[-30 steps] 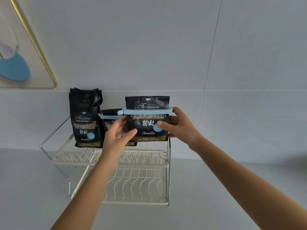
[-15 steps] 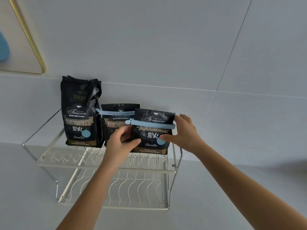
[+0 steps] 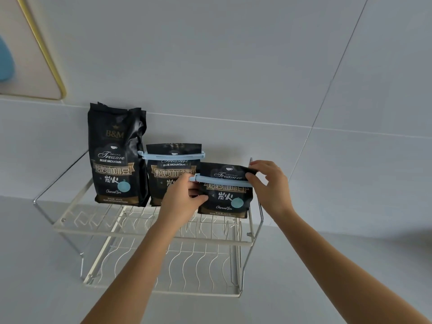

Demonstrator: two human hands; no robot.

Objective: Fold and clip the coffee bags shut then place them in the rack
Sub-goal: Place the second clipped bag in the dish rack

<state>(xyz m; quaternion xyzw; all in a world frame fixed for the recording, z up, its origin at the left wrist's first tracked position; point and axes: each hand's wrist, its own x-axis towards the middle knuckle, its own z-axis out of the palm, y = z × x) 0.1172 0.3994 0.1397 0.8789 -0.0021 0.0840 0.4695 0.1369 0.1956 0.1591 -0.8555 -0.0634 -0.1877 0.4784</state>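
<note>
- Black foil with gold and white print covers all three coffee bags standing in a row on the upper shelf of the rack [image 3: 149,232], a two-tier stand of pale wire with clear side panels set against a grey tiled wall [image 3: 233,66]
- The right bag [image 3: 225,197] is the shortest; its top is folded down and a pale blue clip [image 3: 222,181] runs across it just under the fold
- It stands upright at the right end of the shelf, close to the rack's right upright bar, its base on the wires
- The left hand [image 3: 180,199] is at this bag's left edge, thumb against the front face and fingers curled near the clip's left end, so it grips the bag's side
- The right hand [image 3: 268,183] pinches the folded top at the bag's right corner, thumb in front and fingers above and behind
- The middle bag [image 3: 173,169] sits just left of it and slightly farther back, also folded and shut with its own blue clip [image 3: 171,156]; the left hand hides its lower right part
- The tall bag [image 3: 115,157] at the left end stands at full height with no clip, its crumpled top open, touching or almost touching the middle bag
- The lower shelf of wavy wires holds nothing
- At the far left on the wall hangs a beige panel [image 3: 28,54] with a gold edge and a blue shape
</note>
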